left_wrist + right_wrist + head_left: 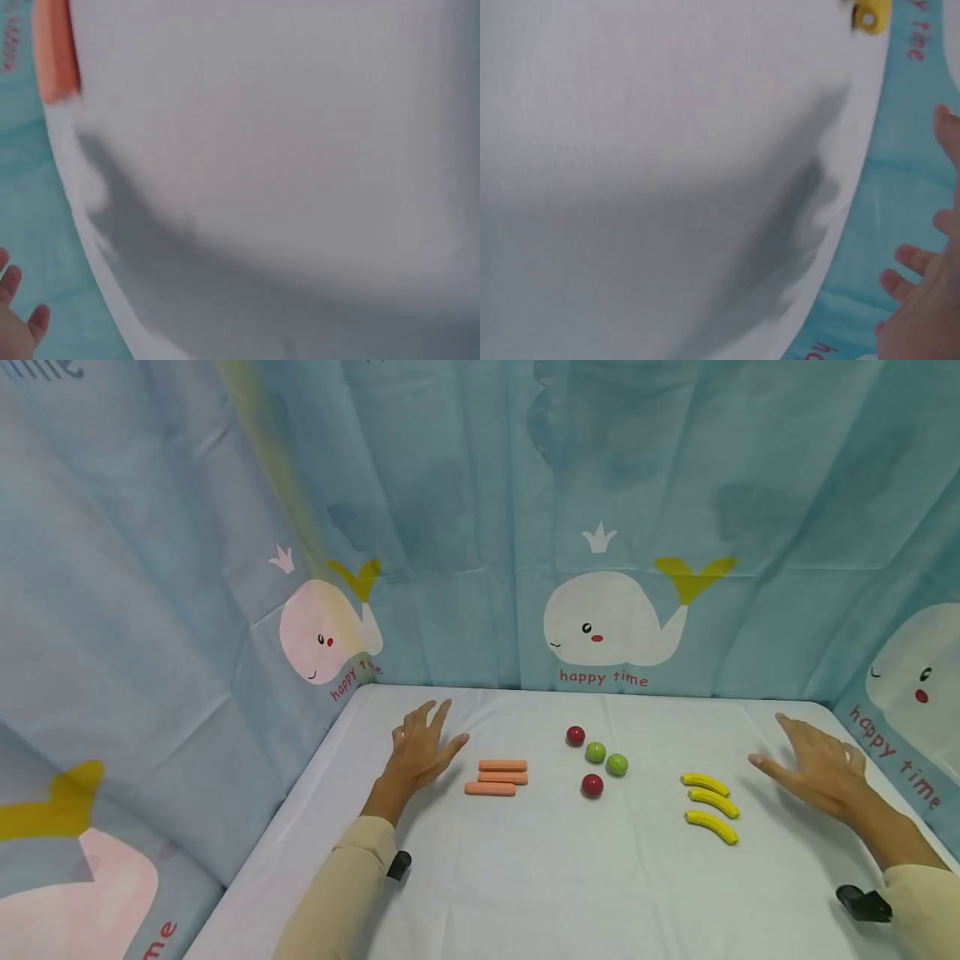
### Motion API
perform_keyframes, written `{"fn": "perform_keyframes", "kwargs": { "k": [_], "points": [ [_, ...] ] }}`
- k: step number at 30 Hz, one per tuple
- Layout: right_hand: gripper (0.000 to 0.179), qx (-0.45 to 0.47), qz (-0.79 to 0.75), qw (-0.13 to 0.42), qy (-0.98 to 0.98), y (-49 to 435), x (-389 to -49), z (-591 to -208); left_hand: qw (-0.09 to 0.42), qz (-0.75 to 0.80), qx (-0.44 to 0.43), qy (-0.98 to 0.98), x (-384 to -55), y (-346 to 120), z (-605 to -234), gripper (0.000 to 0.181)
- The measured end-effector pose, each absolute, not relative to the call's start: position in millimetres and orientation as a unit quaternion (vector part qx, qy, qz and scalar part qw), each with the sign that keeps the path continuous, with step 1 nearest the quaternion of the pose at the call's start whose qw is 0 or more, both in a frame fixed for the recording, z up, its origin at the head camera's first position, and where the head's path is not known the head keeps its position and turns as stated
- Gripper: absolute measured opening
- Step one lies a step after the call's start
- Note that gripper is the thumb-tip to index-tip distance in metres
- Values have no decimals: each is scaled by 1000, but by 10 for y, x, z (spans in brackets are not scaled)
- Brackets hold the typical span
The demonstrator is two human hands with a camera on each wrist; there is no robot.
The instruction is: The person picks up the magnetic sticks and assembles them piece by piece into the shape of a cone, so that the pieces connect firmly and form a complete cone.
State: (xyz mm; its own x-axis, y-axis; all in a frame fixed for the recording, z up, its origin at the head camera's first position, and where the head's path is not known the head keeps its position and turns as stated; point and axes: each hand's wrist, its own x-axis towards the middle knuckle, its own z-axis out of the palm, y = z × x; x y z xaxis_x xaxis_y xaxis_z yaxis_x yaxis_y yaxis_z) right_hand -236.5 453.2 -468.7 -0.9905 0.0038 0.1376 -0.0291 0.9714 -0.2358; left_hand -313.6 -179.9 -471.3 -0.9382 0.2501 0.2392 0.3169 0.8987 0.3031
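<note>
My left hand spreads open beside the sausages; my right hand hovers open near the bananas.

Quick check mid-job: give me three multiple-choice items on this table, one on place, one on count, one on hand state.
1. The sausages lie nearest which hand?
A. left hand
B. right hand
C. neither, table centre

2. How many bananas are there?
A. two
B. three
C. four

3. What does the right hand hold?
A. a banana
B. a red ball
C. nothing

Key:
1 A, the sausages sit just beside the left hand.
2 B, three yellow bananas lie in a stack-like row.
3 C, its fingers are spread over the table, gripping nothing.
</note>
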Motion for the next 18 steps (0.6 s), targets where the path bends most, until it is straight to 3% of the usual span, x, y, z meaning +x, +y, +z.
{"fn": "perform_keyframes", "kwargs": {
  "k": [9,18],
  "points": [
    [104,17,172,49,-984,4229,-2173,-4630,133,-350,-181,-910,-2848,-1246,-4636,64],
    [97,46,225,29,-973,3890,-1930,-4567,63,-469,-213,-854,-2499,-748,-4642,58]
  ]
}}
